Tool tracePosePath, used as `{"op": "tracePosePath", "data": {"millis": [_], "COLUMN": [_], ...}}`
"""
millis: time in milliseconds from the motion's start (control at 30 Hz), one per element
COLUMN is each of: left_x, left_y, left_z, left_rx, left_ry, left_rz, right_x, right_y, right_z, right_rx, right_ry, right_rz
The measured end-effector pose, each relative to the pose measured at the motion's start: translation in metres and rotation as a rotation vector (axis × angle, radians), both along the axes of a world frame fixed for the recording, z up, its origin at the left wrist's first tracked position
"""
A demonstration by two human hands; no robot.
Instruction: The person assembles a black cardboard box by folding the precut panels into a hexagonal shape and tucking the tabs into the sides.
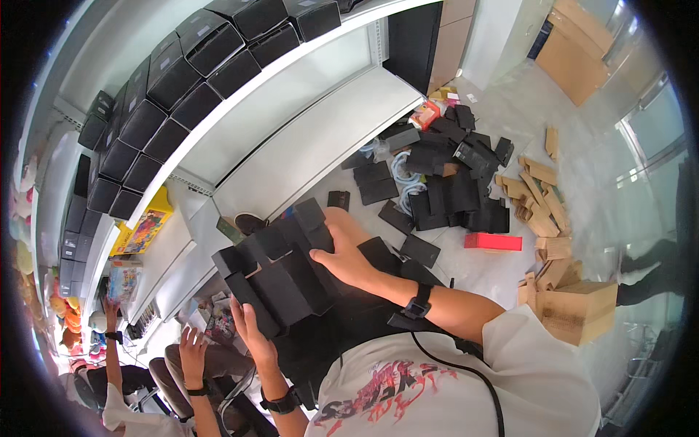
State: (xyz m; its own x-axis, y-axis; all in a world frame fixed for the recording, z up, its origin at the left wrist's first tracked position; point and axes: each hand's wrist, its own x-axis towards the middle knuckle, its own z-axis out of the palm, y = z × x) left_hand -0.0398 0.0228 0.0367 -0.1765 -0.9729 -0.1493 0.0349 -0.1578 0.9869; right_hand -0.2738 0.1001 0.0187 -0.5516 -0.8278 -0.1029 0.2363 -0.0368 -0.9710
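Observation:
A row of black cardboard boxes [286, 280] is pressed together in front of my body. My left hand [251, 331] grips its near left end, thumb up and fingers against the box side. On the far right end, my right hand [346, 251] clamps the boxes, its thumb over the edge and its other fingers partly hidden behind. The boxes sit slightly uneven, and some tilt. Below them, dark clothing and more black surfaces blend together, so I cannot tell what supports the row.
Stacked black boxes [171, 84] fill the upper shelf at left; a bare white shelf [320, 131] runs below. Black boxes [459, 186] and pale blue tubing [406, 175] litter the floor. A red box [494, 241] and cardboard [575, 306] lie right. Another person's hand [193, 355] is lower left.

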Motion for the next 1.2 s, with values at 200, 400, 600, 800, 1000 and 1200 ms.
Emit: {"op": "tracePosePath", "data": {"millis": [200, 400, 600, 800, 1000, 1200], "left_x": [0.014, 0.020, 0.026, 0.036, 0.041, 0.053], "left_y": [-0.012, -0.013, -0.004, -0.009, -0.005, -0.004], "left_z": [-0.006, -0.014, -0.026, -0.026, -0.029, -0.032], "left_rx": [0.204, 0.132, 0.057, -0.015, -0.084, -0.034], "left_ry": [0.098, 0.036, -0.057, -0.290, -0.480, -0.357], "left_rz": [-0.102, -0.123, -0.076, -0.188, -0.181, -0.146], "right_x": [0.001, 0.010, 0.029, 0.030, 0.033, 0.033], "right_y": [0.000, 0.006, 0.008, 0.009, 0.013, 0.011], "right_z": [-0.013, -0.003, -0.003, -0.016, -0.009, -0.010], "right_rx": [-0.025, 0.015, 0.062, 0.131, 0.299, 0.274], "right_ry": [0.142, 0.003, 0.038, 0.259, 0.534, 0.423], "right_rz": [-0.027, 0.087, 0.087, 0.161, 0.256, 0.229]}}
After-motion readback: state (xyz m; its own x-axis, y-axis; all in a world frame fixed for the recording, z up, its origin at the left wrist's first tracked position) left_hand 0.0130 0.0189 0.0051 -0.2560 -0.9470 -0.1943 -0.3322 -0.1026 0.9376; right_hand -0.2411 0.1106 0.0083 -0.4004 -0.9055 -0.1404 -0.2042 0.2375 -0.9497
